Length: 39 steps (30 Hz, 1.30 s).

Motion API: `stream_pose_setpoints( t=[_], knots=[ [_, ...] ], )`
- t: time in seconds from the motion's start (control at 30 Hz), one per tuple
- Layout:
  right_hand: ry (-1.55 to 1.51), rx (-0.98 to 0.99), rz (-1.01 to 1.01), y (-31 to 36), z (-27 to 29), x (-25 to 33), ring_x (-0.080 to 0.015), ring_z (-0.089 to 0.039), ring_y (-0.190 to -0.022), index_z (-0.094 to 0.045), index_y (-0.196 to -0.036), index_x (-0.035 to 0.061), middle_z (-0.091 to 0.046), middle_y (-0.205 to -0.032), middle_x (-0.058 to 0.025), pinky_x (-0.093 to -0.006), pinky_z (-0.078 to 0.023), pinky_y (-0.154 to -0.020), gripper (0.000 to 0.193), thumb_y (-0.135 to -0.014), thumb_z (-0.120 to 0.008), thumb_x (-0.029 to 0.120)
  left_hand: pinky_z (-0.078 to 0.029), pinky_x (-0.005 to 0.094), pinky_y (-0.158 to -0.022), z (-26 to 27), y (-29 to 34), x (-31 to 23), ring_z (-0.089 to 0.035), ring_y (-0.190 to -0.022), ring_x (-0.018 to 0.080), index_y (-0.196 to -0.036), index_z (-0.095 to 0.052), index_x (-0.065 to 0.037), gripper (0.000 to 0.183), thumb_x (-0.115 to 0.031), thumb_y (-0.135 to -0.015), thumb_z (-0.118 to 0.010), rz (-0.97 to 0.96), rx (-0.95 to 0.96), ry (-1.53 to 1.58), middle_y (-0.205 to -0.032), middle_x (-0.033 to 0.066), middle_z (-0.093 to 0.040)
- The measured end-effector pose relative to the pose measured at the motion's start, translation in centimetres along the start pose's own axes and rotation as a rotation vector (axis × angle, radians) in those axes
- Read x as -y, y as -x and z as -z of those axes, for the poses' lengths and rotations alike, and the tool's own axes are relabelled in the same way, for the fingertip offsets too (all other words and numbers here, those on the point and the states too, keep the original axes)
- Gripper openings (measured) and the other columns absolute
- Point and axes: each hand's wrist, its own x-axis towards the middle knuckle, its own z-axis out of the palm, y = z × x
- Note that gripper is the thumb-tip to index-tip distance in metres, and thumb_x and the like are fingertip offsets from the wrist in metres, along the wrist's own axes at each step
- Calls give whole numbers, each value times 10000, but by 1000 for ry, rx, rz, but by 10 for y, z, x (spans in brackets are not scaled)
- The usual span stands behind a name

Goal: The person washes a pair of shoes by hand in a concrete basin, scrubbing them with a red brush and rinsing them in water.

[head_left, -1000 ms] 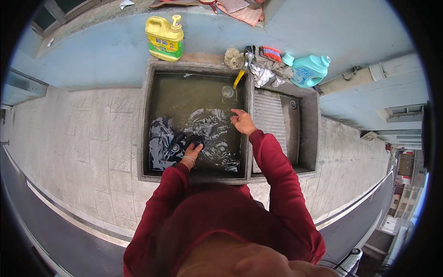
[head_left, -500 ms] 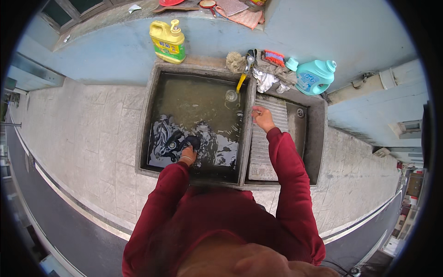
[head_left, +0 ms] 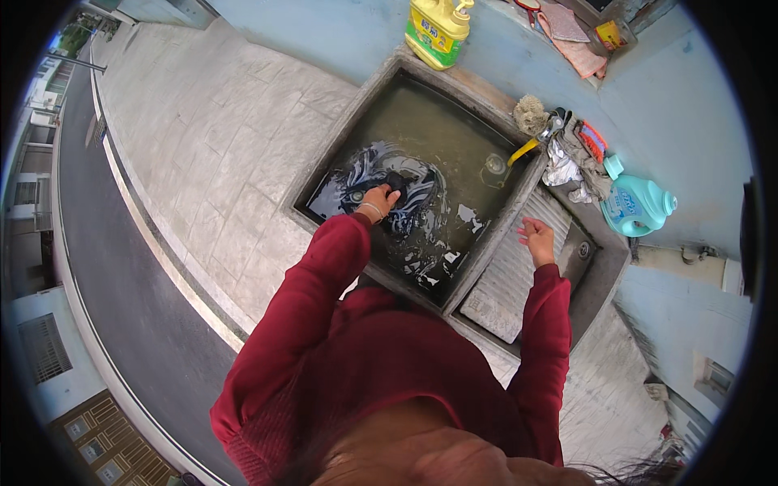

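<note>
My left hand [head_left: 379, 201] is closed on a dark wet cloth [head_left: 397, 180] at the water's surface, in the left basin of a stone sink [head_left: 340, 134]. Ripples and reflections spread around it, and the cloth's lower part is hard to make out under the murky water. A small round pale thing [head_left: 356, 196] shows beside that hand. Above the ribbed washboard [head_left: 504, 283] in the right basin hovers my right hand [head_left: 537, 240], its fingers loosely bent and apart, with nothing in them.
A yellow-tipped tap [head_left: 525, 151] hangs over the water. Along the sink's back are a scrubber [head_left: 531, 115], folded rags [head_left: 571, 162], a red brush [head_left: 592, 141] and a turquoise detergent bottle [head_left: 636, 207]. A yellow pump jug [head_left: 438, 32] stands at the back corner.
The view has swung, so the sink appears tilted and farther right. My left hand has lifted the dark cloth a little at the water's surface. My right hand hovers lower over the washboard.
</note>
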Motion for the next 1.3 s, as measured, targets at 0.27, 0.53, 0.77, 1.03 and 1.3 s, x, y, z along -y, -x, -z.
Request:
stream_pose_setpoints(
  t=[0.27, 0.53, 0.77, 1.03, 1.3],
  knots=[
    [68, -7, 30, -16, -14, -7, -160, -624, -744, -558, -1045, -23, -602, -899, -84, -248, -501, -555, 250, -874, -493, 147, -503, 381, -686, -2, 40, 58, -570, -751, 275, -1005, -515, -47, 250, -251, -861, -506, 897, -209, 1193, -842, 109, -574],
    [185, -71, 104, -25, -17, -11, -147, -614, -633, -555, -1052, -43, -616, -826, -117, -235, -478, -493, 266, -835, -526, 107, -464, 463, -772, -33, -2, 85, -509, -905, 305, -1084, -442, -78, 520, -476, -782, -584, 1157, -520, 1852, -966, 152, -507],
    [252, -88, 100, -5, -26, 4, -123, -560, -553, -566, -1034, -34, -626, -778, -124, -239, -451, -496, 255, -807, -542, 82, -510, 385, -687, -26, -37, 57, -573, -811, 256, -1000, -461, -40, 309, -302, -851, -530, 1187, -585, 2038, -865, 107, -565],
    [480, -71, 473, 18, -87, 28, -150, -576, -623, -606, -967, 12, -604, -814, -101, -267, -465, -587, 190, -789, -539, 23, -448, 353, -816, 25, 8, 21, -560, -931, 237, -1035, -501, 21, 300, -231, -893, -423, 929, -124, 1979, -1040, 101, -582],
    [396, 428, 485, 22, -246, 29, -269, -580, -920, -557, -1073, 13, -538, -1076, -187, -323, -457, -785, 301, -778, -504, 43, -462, 444, -790, 20, 13, 25, -513, -981, 271, -1236, -405, -156, 470, -92, -802, -570, 792, -7, 1528, -1127, 99, -513]
  ],
)
